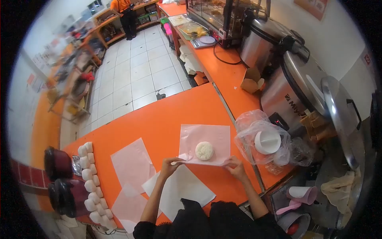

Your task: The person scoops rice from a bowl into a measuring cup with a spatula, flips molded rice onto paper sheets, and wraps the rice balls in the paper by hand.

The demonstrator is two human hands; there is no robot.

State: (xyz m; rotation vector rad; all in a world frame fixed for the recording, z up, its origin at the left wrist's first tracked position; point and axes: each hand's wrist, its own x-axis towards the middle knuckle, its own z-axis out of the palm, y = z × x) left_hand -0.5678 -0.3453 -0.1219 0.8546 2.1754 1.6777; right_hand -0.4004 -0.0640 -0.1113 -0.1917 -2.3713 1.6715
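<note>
A round, flat-topped mound of white rice (204, 151) rests on a square of pale wrapping paper (195, 133) on the orange table. My left hand (171, 167) pinches the paper's near left corner. At the near right corner, my right hand (236, 167) grips the same sheet. The near edge is lifted slightly between them, just in front of the rice. Beside my left forearm lie a white sheet (185, 191) and several loose pinkish sheets (133, 163), partly overlapping.
Several small white wrapped bundles (90, 185) line the left edge beside dark-lidded jars (65, 195). On the right are a white round mold-like piece (267, 142) in clear plastic, large steel cookers (292, 87) and pink scoops (302, 195). A person (126, 18) stands far back.
</note>
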